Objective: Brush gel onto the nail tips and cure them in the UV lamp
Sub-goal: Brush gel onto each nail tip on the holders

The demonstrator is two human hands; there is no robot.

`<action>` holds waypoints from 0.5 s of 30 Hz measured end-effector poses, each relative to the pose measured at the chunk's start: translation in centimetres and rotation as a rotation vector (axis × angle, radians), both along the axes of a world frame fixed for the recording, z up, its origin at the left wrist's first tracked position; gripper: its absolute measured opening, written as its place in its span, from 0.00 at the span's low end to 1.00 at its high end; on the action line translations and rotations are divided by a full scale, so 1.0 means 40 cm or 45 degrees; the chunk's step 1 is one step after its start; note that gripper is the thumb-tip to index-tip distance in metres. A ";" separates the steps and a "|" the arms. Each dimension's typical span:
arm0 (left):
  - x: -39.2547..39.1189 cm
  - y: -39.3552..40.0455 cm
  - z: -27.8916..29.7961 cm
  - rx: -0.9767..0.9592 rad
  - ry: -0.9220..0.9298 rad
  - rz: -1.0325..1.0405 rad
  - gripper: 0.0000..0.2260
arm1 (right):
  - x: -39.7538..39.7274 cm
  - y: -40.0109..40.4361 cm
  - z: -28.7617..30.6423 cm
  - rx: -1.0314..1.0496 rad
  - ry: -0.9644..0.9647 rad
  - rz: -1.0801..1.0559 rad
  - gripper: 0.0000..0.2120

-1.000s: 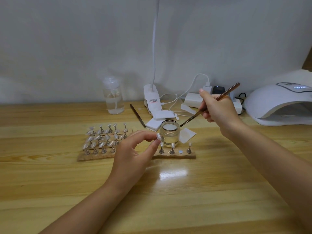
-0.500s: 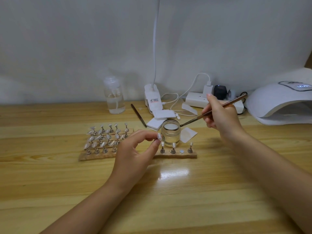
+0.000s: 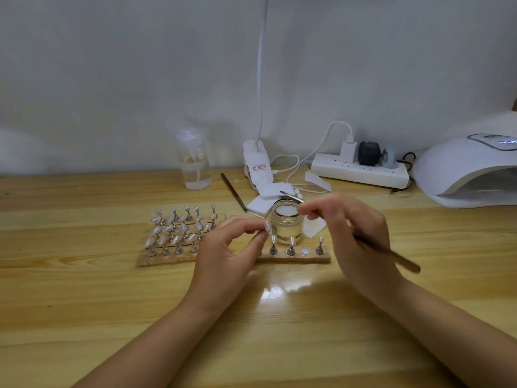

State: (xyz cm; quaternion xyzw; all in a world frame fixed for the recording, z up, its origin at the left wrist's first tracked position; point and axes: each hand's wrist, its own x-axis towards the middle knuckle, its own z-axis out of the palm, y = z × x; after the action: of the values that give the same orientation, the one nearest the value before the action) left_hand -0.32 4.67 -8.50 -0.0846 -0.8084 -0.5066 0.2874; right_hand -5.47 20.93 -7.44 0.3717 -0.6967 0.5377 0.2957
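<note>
One view only, so there is no second view for it to share any part of the scene with. The camera sits on the person's head and looks forward and down across a wooden table [image 3: 84, 317] toward a pale wall [image 3: 112, 65]. It is close: both forearms enter from the bottom edge, and the left hand [image 3: 226, 256] and right hand [image 3: 355, 239] sit near the centre. The wide lens bows the table's far edge. Coverage runs from a clear bottle [image 3: 194, 161] at mid-left to a white lamp [image 3: 470, 169] cut off by the right edge. The near table edge is out of frame.
</note>
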 end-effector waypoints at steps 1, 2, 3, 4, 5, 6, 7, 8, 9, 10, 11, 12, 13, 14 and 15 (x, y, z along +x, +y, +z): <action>-0.001 0.000 -0.001 0.001 0.003 0.002 0.11 | 0.002 -0.002 -0.006 0.056 0.114 -0.031 0.17; -0.002 0.000 -0.001 -0.003 0.003 0.004 0.11 | 0.006 -0.004 -0.013 0.091 0.195 -0.059 0.17; -0.003 0.000 -0.002 -0.007 -0.001 0.006 0.11 | 0.010 -0.007 -0.020 0.105 0.243 -0.079 0.19; -0.003 0.000 -0.003 -0.010 -0.005 0.007 0.11 | 0.013 -0.010 -0.025 0.104 0.261 -0.094 0.21; -0.004 0.000 -0.003 -0.013 -0.007 0.007 0.11 | 0.017 -0.011 -0.029 0.096 0.262 -0.109 0.23; -0.004 0.000 -0.004 -0.013 -0.009 0.007 0.11 | 0.020 -0.012 -0.032 0.089 0.255 -0.126 0.24; -0.004 -0.001 -0.005 -0.009 -0.014 0.005 0.11 | 0.021 -0.013 -0.035 0.084 0.246 -0.145 0.23; -0.004 -0.001 -0.005 0.000 -0.023 0.002 0.11 | 0.022 -0.014 -0.038 0.084 0.236 -0.159 0.21; -0.003 -0.001 -0.006 0.008 -0.031 0.002 0.12 | 0.022 -0.015 -0.041 0.087 0.225 -0.165 0.19; -0.003 0.000 -0.006 0.011 -0.038 0.004 0.12 | 0.022 -0.017 -0.043 0.089 0.209 -0.158 0.20; -0.003 0.000 -0.006 0.011 -0.041 0.009 0.12 | 0.021 -0.019 -0.044 0.090 0.192 -0.145 0.21; -0.003 0.000 -0.006 0.009 -0.041 0.014 0.13 | 0.021 -0.020 -0.046 0.088 0.178 -0.133 0.24; -0.003 0.000 -0.006 0.006 -0.038 0.017 0.13 | 0.020 -0.020 -0.048 0.086 0.170 -0.124 0.26; -0.003 -0.001 -0.006 0.001 -0.036 0.017 0.13 | 0.020 -0.021 -0.049 0.083 0.168 -0.119 0.27; -0.003 -0.001 -0.007 -0.004 -0.037 0.015 0.13 | 0.019 -0.021 -0.050 0.081 0.168 -0.117 0.27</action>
State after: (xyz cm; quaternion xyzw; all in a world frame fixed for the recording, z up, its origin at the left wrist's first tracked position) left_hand -0.46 4.63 -8.77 -0.0729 -0.8139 -0.5048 0.2783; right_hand -4.71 20.09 -9.46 0.3833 -0.7086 0.4755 0.3534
